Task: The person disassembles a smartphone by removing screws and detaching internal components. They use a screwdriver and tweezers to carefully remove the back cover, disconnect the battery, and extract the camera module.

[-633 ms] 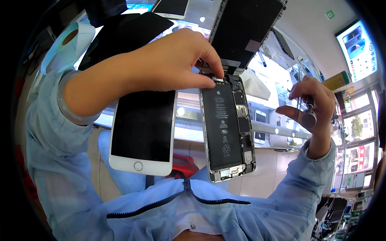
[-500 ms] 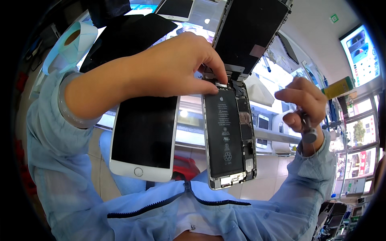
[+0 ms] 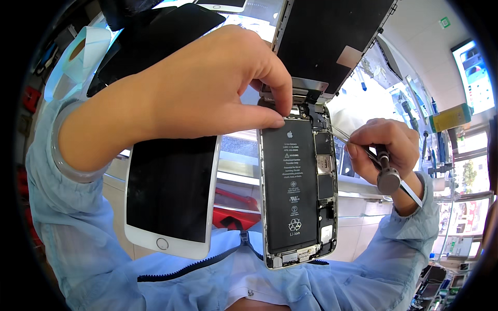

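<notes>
An opened phone shows its black battery and circuitry, with a detached-looking screen raised beyond its top end. My left hand is closed at that top end, thumb and index finger close together on the connectors; what they pinch is too small to tell. Curled in my right hand are metal tweezers and a metal screwdriver; the tweezer tips reach the phone's upper right edge. Left of the opened phone lies a white phone with a dark screen, partly under my left forearm.
Black pads and a pale blue tape roll sit at the upper left of the glass counter. Beyond my right hand are a yellow-green cylinder and assorted tools. A wall screen glows at the right.
My right hand has moved left and now angles the tweezers toward the opened phone. Both phones appear lower in the view. My left hand stays at the opened phone's top end.
</notes>
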The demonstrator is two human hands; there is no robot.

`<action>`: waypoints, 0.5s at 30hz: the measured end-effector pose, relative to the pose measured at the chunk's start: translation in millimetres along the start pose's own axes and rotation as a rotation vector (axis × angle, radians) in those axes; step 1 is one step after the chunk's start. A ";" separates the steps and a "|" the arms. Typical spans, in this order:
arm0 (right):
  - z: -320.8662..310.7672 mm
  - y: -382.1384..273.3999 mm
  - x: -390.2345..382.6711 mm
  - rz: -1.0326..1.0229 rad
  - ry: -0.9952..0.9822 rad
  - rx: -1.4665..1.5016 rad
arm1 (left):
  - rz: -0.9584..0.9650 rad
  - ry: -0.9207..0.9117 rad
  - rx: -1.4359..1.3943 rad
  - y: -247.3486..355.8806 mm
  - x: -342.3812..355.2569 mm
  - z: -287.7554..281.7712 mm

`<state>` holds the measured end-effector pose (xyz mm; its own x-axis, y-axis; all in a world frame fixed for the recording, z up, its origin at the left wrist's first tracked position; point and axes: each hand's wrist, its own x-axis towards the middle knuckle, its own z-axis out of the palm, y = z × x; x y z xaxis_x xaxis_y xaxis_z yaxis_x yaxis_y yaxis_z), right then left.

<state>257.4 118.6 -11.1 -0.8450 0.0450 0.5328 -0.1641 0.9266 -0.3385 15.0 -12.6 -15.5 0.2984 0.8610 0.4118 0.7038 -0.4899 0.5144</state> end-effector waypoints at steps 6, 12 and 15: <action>1.7 1.7 0.5 -0.003 0.000 -0.012 | 0.003 0.005 0.011 -0.2 -0.3 0.6; -0.9 -1.3 0.5 0.009 -0.004 -0.028 | 0.048 0.020 -0.009 -2.8 1.2 2.6; -0.7 1.0 0.3 0.007 -0.013 -0.041 | 0.037 0.007 -0.002 -2.0 1.1 2.3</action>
<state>257.4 119.8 -10.8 -0.8525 0.0475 0.5205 -0.1368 0.9409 -0.3099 15.4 -10.4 -17.8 0.3192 0.8416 0.4357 0.6911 -0.5213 0.5006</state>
